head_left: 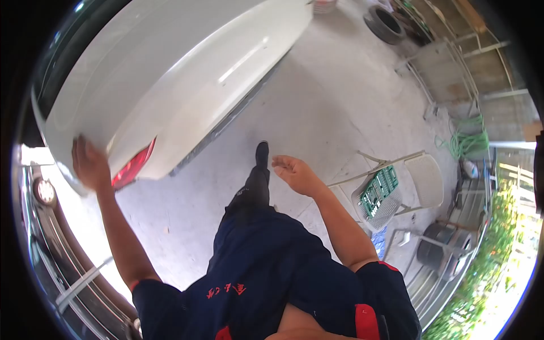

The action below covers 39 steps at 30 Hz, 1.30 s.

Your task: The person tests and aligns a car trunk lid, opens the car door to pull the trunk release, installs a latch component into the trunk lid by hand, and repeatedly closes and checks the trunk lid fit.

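My left hand (90, 165) is at the rear corner of a white car (187, 73), beside its red tail light (134, 165). Its fingers are stretched out and slightly blurred, and nothing shows in them. I cannot tell whether the palm touches the paint. My right hand (292, 173) hangs in the air over the floor, fingers loosely apart, holding nothing. To its right, a green tool set (379, 190) lies on the seat of a folding chair (425, 180).
Tires (384, 25) lie by the far wall near a metal rack (416, 79). A coiled green hose (470, 139) hangs at the right. Lower right stands a dark cylindrical machine (439, 246). A dark car (62, 243) is at the left.
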Tool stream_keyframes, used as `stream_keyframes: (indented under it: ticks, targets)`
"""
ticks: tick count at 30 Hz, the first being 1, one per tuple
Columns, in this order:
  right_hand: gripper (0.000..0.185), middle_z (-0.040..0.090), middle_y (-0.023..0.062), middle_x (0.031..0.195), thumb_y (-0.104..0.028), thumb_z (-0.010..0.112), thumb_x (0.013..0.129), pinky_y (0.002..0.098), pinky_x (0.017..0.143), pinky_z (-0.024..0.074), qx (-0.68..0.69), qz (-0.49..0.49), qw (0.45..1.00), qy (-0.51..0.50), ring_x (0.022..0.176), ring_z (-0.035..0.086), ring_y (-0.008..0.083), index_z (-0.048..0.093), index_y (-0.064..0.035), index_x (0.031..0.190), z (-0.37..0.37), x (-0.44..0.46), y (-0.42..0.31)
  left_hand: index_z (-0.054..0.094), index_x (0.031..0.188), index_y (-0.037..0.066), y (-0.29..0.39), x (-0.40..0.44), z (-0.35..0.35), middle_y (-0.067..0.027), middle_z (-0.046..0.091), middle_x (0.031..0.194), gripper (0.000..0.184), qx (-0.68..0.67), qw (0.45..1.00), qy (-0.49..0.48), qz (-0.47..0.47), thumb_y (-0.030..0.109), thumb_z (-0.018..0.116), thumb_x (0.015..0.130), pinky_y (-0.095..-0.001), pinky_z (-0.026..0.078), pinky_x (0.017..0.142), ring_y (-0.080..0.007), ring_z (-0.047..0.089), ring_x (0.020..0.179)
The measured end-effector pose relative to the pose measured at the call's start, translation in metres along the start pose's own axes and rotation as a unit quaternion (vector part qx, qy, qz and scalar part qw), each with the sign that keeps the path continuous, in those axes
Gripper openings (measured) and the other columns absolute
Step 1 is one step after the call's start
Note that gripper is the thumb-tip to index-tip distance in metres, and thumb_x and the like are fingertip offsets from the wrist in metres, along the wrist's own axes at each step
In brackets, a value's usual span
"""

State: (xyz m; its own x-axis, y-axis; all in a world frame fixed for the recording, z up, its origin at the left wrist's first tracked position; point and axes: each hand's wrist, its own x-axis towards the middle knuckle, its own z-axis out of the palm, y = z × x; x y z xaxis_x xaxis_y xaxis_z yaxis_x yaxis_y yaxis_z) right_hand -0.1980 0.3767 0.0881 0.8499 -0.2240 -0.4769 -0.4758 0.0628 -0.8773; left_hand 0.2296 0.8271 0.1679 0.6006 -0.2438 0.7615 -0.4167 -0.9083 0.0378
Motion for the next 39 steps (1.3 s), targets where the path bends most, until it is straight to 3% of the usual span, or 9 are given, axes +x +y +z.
stream_keyframes:
  ticks: [9, 10, 15, 17, 18, 22, 27, 31, 39]
  targets:
    - [0.053, 0.07, 0.0236, 0.141, -0.028, 0.064, 0.107, 0.0398, 0.113, 0.0501, 0.051, 0.059, 0.994, 0.071, 0.134, 0.066, 0.0318, 0.061, 0.0076, 0.146, -0.246, 0.147, 0.023, 0.06, 0.151, -0.002, 0.048, 0.011, -0.013, -0.0231, 0.06, 0.154, 0.081, -0.123, 0.987, -0.065, -0.086, 0.063, 0.03, 0.114, -0.0516, 0.046, 0.12, -0.0419, 0.059, 0.14]
    - [0.052, 0.071, 0.0237, 0.139, -0.028, 0.065, 0.106, 0.04, 0.112, 0.051, 0.029, 0.062, 0.995, 0.072, 0.132, 0.067, 0.0322, 0.063, 0.007, 0.144, -0.282, 0.175, 0.025, 0.054, 0.156, -0.004, 0.062, 0.015, -0.015, -0.0245, 0.058, 0.157, 0.066, -0.115, 0.984, -0.085, -0.106, 0.045, 0.034, 0.115, -0.0503, 0.043, 0.123, -0.0425, 0.057, 0.144]
    - [0.05, 0.076, 0.0174, 0.127, -0.028, 0.066, 0.105, 0.0377, 0.103, 0.0547, -0.049, 0.021, 0.995, 0.08, 0.115, 0.073, 0.0237, 0.065, 0.0057, 0.142, -0.462, 0.289, -0.061, 0.058, 0.145, -0.005, 0.078, 0.086, 0.016, -0.022, 0.064, 0.146, 0.05, 0.151, 0.927, -0.241, -0.244, 0.031, 0.038, 0.116, -0.0426, 0.046, 0.123, -0.0397, 0.061, 0.138]
    - [0.049, 0.077, 0.0168, 0.128, -0.027, 0.064, 0.105, 0.0372, 0.102, 0.0546, 0.027, 0.017, 0.993, 0.113, 0.116, 0.073, 0.0238, 0.064, 0.0051, 0.142, -0.525, 0.344, -0.088, 0.058, 0.141, -0.007, 0.15, 0.133, 0.07, -0.0245, 0.062, 0.147, 0.049, 0.068, 0.973, -0.15, -0.164, 0.032, 0.039, 0.117, -0.0455, 0.049, 0.12, -0.042, 0.059, 0.137]
    - [0.049, 0.077, 0.0165, 0.128, -0.027, 0.063, 0.105, 0.0369, 0.102, 0.0545, 0.062, 0.013, 0.989, 0.13, 0.117, 0.073, 0.0239, 0.064, 0.0048, 0.143, -0.556, 0.375, -0.104, 0.056, 0.146, -0.008, 0.177, 0.166, 0.107, -0.0256, 0.055, 0.156, 0.052, 0.149, 0.967, -0.198, -0.051, 0.031, 0.04, 0.116, -0.0485, 0.049, 0.12, -0.044, 0.055, 0.141]
    - [0.048, 0.077, 0.015, 0.125, -0.026, 0.062, 0.104, 0.0372, 0.1, 0.0547, 0.095, -0.037, 0.99, 0.098, 0.115, 0.073, 0.0235, 0.064, 0.0036, 0.142, -0.619, 0.462, -0.162, 0.048, 0.16, 0.001, 0.577, 0.301, 0.205, -0.0246, 0.043, 0.168, 0.056, -0.043, 0.971, -0.235, 0.012, 0.035, 0.04, 0.116, -0.0555, 0.036, 0.127, -0.0452, 0.042, 0.155]
    - [0.043, 0.078, 0.0157, 0.119, -0.026, 0.063, 0.103, 0.0385, 0.096, 0.0563, 0.051, -0.079, 0.996, 0.009, 0.11, 0.074, 0.0263, 0.069, 0.0004, 0.136, -0.705, 0.603, -0.195, 0.033, 0.167, -0.001, 0.849, 0.394, 0.354, -0.0225, 0.035, 0.174, 0.078, -0.029, 0.934, -0.329, 0.137, 0.014, 0.062, 0.096, -0.0542, 0.025, 0.133, -0.0419, 0.028, 0.163]
    - [0.043, 0.078, 0.0173, 0.118, -0.027, 0.064, 0.103, 0.0396, 0.1, 0.0559, 0.043, -0.068, 0.992, -0.098, 0.113, 0.074, 0.0289, 0.069, 0.0002, 0.135, -0.767, 0.691, -0.228, 0.031, 0.167, -0.003, 0.935, 0.44, 0.441, -0.0253, 0.034, 0.174, 0.095, 0.089, 0.929, -0.346, 0.101, 0.022, 0.074, 0.086, -0.0557, 0.025, 0.132, -0.0436, 0.03, 0.163]
    - [0.054, 0.071, 0.0213, 0.13, -0.038, 0.074, 0.101, 0.0413, 0.102, 0.0541, 0.056, -0.178, 0.947, -0.261, 0.119, 0.069, 0.0315, 0.066, 0.0003, 0.137, -0.797, 0.802, -0.32, 0.036, 0.163, -0.006, 0.954, 0.454, 0.482, -0.0298, 0.038, 0.17, 0.102, 0.155, 0.925, -0.345, 0.032, 0.041, 0.077, 0.082, -0.0588, 0.03, 0.13, -0.049, 0.036, 0.158]
